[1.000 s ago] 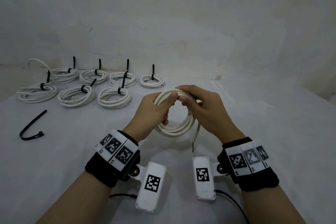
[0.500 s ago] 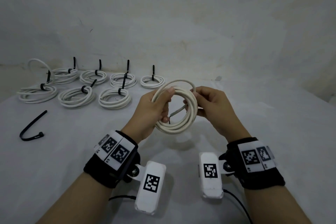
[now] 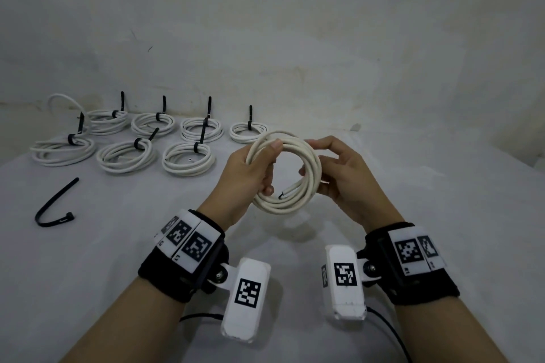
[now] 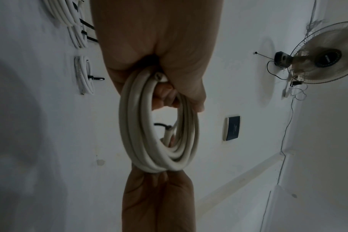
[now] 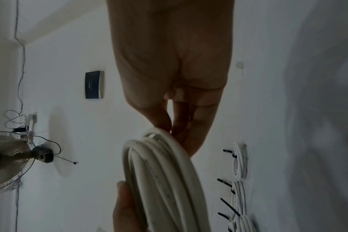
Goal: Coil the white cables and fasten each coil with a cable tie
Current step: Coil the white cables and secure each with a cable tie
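Observation:
I hold a coil of white cable upright above the table, between both hands. My left hand grips its left side, thumb on the top turns and fingers curled through the ring. My right hand holds the right side with its fingers wrapped around the turns. A cut cable end pokes into the ring near the bottom. The same coil fills the left wrist view, and the right wrist view shows the coil close up. One loose black cable tie lies on the table to the left.
Several tied white coils with black ties standing up lie in two rows at the back left of the white table. A wall stands right behind them. A fan hangs on a wall in the wrist views.
The coil went from lying tilted under both hands to standing upright and open toward me. My right hand slid round to the right side, and the loose end now sits inside the ring.

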Demonstrator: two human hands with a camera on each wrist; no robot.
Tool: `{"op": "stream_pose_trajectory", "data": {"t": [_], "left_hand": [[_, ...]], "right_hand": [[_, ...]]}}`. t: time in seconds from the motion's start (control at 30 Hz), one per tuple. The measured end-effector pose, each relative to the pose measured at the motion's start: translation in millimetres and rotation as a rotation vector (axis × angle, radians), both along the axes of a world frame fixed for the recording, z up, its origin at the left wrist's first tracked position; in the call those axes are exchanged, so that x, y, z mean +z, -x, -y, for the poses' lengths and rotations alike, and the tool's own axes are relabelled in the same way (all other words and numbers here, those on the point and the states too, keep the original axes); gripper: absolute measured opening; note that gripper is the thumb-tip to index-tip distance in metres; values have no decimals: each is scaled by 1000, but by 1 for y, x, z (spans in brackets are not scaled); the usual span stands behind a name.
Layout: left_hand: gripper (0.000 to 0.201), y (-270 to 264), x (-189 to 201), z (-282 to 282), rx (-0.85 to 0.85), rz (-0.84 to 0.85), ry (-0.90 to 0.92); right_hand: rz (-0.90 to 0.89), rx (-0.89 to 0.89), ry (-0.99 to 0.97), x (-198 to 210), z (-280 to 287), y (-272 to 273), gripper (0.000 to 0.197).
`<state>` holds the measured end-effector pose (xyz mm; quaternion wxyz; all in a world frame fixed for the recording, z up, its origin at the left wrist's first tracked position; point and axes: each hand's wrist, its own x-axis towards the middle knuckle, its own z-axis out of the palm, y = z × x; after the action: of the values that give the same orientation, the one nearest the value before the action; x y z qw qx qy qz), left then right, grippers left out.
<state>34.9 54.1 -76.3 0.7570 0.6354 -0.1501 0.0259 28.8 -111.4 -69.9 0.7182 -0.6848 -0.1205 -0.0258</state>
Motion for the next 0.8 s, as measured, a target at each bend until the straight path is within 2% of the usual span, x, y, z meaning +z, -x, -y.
{"op": "stream_pose_trajectory", "data": {"t": [0.1,0.2,0.23,0.33,0.43,0.53,0.63,0.8], "left_hand": [[31,0,0,1,39,7,23],[30,-1,-1,0,65,14,32],[29,-1,-1,0,77,22,35],[28,-4,-3,1,116,46,25],[26,-6,-4,0,133,46,22],[14,-8,-6,-2,161,115,24],[16,-8,-7,-3,173,204,-43],[24,-14,-7,-10,210,223,-96]], "right_hand": [[-86,105,11,2,1,3,23],[-85,110,-12,5,0,4,18],[-74,99,2,6,-1,5,23],[60,-22,207,3,-11,5,46],[215,-182,312,-2,-22,1,34],[204,-194,264,-2,-24,-3,23],[126,-161,193,-1,-29,-6,19],[32,-134,67,3,-42,-17,22]]}}
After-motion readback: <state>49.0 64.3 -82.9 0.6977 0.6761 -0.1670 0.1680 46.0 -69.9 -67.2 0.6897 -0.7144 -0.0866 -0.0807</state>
